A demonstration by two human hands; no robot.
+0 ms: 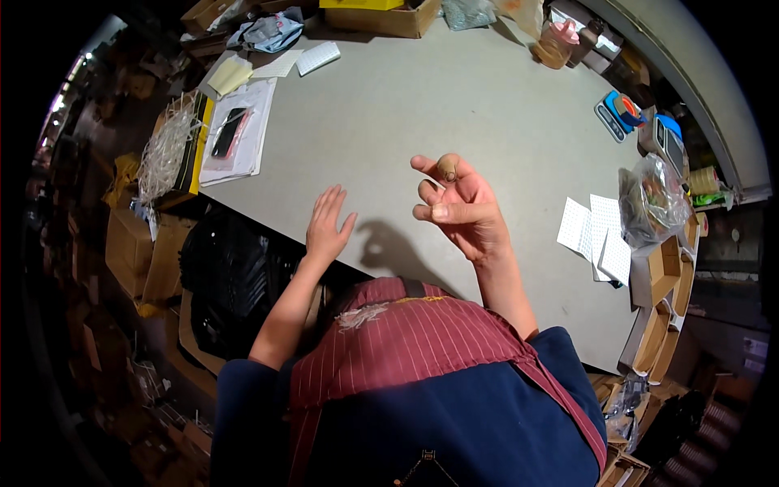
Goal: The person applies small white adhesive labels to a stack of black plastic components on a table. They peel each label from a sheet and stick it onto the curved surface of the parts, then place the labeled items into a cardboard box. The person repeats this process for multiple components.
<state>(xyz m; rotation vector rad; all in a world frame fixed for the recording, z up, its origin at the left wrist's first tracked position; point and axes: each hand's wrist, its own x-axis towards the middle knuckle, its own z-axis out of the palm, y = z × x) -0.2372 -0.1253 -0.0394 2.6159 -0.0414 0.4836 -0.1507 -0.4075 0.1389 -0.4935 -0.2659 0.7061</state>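
My left hand (329, 226) lies on the near left edge of the grey table (373, 122), its fingers stretched out and nothing in it. Raised above the table's middle is my right hand (466, 207), palm turned partly up. Its fingers are bent but stand apart from the thumb, and I see no object between them. One fingertip wears a tan-brown cover (447, 167), like a finger cot; its exact kind is hard to make out. The right hand casts a shadow on the tabletop to its left.
Papers with a red-and-black packaged item (230, 134) lie at the left edge. White label sheets (596, 235) and a clear plastic bag (653, 203) sit at the right. Behind are a blue scale (614, 118), a pink-lidded jug (557, 45) and a cardboard box (389, 22).
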